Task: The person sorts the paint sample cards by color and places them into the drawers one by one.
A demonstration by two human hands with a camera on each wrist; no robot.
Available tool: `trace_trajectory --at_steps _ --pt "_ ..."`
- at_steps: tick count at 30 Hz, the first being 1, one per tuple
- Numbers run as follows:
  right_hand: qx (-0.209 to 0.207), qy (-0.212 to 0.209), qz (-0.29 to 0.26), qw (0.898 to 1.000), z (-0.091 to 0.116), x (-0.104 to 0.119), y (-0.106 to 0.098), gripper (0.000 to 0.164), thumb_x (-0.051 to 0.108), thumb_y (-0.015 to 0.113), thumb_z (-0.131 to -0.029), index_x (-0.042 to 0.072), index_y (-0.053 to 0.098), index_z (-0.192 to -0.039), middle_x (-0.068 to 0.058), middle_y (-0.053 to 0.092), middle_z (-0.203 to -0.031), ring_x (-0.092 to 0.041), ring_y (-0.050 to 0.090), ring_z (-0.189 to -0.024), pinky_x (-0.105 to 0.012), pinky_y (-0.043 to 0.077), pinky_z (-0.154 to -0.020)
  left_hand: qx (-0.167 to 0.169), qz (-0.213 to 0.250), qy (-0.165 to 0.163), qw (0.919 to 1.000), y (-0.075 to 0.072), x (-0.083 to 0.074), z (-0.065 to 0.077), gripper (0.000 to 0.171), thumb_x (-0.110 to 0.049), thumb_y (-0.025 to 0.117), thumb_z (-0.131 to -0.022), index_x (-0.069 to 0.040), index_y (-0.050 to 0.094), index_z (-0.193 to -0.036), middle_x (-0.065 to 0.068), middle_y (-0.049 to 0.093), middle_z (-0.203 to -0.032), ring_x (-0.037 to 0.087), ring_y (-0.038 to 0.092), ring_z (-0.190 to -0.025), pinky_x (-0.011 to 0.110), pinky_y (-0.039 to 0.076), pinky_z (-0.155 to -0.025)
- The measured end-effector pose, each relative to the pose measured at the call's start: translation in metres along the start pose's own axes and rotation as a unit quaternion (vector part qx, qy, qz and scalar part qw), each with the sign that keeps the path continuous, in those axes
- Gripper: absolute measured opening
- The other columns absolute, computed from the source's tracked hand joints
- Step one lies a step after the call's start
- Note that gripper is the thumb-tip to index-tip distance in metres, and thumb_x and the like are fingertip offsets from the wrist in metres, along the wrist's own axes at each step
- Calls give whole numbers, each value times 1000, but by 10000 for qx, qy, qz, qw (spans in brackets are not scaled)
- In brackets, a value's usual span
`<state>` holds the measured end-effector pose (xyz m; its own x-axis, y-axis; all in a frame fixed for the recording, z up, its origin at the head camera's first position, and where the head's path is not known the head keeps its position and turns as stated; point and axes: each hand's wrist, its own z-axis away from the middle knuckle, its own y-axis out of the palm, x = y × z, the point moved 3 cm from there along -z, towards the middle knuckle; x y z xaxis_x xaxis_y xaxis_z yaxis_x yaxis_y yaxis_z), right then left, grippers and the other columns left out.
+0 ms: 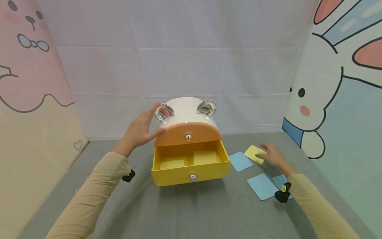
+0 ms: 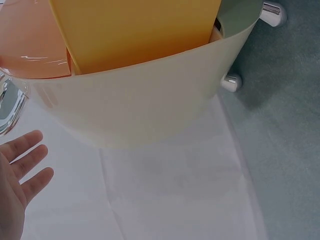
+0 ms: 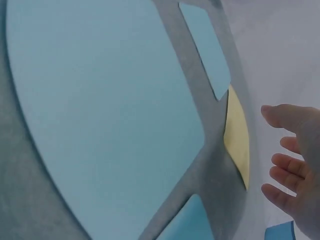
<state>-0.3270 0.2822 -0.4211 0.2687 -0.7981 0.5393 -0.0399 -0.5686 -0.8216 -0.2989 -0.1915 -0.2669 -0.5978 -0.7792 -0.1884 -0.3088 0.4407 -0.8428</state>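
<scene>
A small white drawer chest [image 1: 183, 108] with silver ears stands on the grey table. Its upper orange drawer [image 1: 173, 135] is closed, while the lower yellow drawer [image 1: 173, 179] is pulled out with two yellow cards [image 1: 204, 157] in it. At the chest's upper left, my left hand [image 1: 138, 132] has its thumb at the orange drawer's edge and its fingers beside the left silver ear [image 1: 164, 112]. My right hand [image 1: 274, 156] reaches over a yellow card [image 1: 251, 152] on the table. In the right wrist view its fingers are spread, with nothing between them.
Several blue cards lie on the table right of the chest: one [image 1: 240, 161] beside the yellow card, a nearer one [image 1: 262, 187], and another [image 1: 279, 180] partly under the right wrist. A white cloth [image 1: 253, 66] hangs behind, with printed cloths at both sides.
</scene>
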Motion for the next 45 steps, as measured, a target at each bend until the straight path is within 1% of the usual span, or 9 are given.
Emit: trace_trajectory --at_steps 6,10,14,18,28,32,36,40,45 --pt "48 257 171 9995 3 -17 6 58 14 66 -80 -24 42 -116 -41 44 -114 -52 44 -104 -56 39 -84 -61 1 51 10000 0 0 0 84 -50 57 -82 -22 12 -147 21 50 -125 35 48 -107 52 42 -83" --pt "-2 262 314 9992 4 -24 8 54 14 69 -77 -24 48 -109 -36 52 -101 -44 51 -90 -52 43 -76 -76 -7 73 9999 1 1 0 84 -50 57 -82 -23 12 -147 21 50 -126 34 48 -107 52 42 -83" --pt "-31 256 418 9988 3 -29 9 50 14 71 -74 -22 53 -104 -29 56 -91 -34 52 -80 -47 43 -69 -76 -10 84 9999 1 1 0 84 -51 57 -82 -23 11 -147 21 49 -127 35 48 -108 52 42 -83" --pt "-9 249 430 9988 2 -31 9 51 14 71 -73 -22 53 -104 -28 57 -91 -33 52 -79 -47 43 -69 -77 -16 61 10000 0 1 0 84 -50 57 -82 -23 11 -147 21 50 -126 34 48 -106 52 42 -82" --pt "-208 460 321 9982 1 -32 6 58 7 73 -70 -25 46 -111 -35 48 -98 -41 50 -86 -49 44 -72 2 -48 8 10000 0 0 -1 84 -50 56 -83 -21 11 -147 20 49 -127 34 48 -108 52 42 -83" --pt "-421 448 9 9981 0 -32 1 48 -3 69 -70 -25 49 -107 -36 49 -97 -41 50 -85 -48 45 -71 -5 -52 12 10000 1 0 -1 84 -50 57 -83 -21 12 -147 20 49 -127 34 47 -108 52 42 -83" --pt "-577 393 -331 9970 -1 -30 -6 37 -12 60 -69 -24 51 -103 -37 52 -95 -43 53 -83 -47 47 -69 -10 -62 14 10000 1 0 0 84 -50 57 -82 -22 11 -147 20 49 -127 34 47 -108 52 42 -83" --pt "-600 389 -315 9969 -2 -24 -12 35 -14 51 -68 -23 53 -102 -35 54 -93 -43 54 -83 -47 48 -68 -14 -51 -1 10000 1 1 0 84 -49 57 -82 -22 11 -147 20 49 -127 34 47 -109 53 41 -83" --pt "-746 236 -239 9966 0 -12 -18 33 -14 46 -70 -21 56 -101 -34 55 -93 -43 54 -84 -45 48 -67 -13 -16 3 10000 1 1 0 84 -48 58 -82 -22 10 -147 20 48 -129 34 47 -110 53 41 -85"
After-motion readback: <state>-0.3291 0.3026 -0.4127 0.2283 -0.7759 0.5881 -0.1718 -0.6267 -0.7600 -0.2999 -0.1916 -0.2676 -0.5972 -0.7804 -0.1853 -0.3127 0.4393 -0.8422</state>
